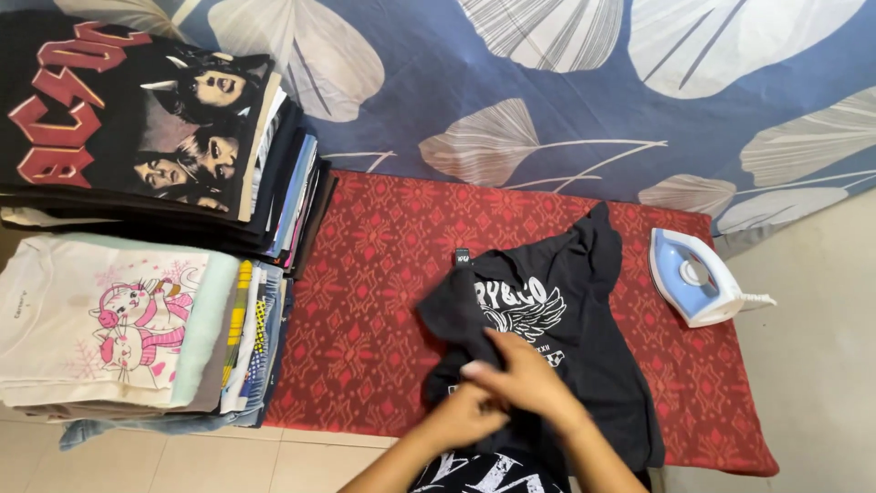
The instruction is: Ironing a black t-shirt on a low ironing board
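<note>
Spread across the floor lies a blue bedsheet with large pale leaf shapes [438,82], and over it a red patterned woven mat [365,301] serves as our work surface. At far left we see two stacks of folded clothes: the upper stack topped by a black printed shirt with red lettering [119,119], the lower one topped by a cream shirt with a pink cartoon cat [100,319]. Both stacks sit just beside the mat's left edge.

Near the middle of the mat lies a crumpled black T-shirt with a white winged print [557,329], its lower part bunched toward us. Our left hand [465,415] curls closed around a fold of that fabric. Our right hand [525,374] crosses over it, fingers bent and narrow, pinching the same bunched cloth.

Farther right, near the shirt but not touching it, a white and light blue electric iron [695,278] lies on the mat's right edge.
</note>
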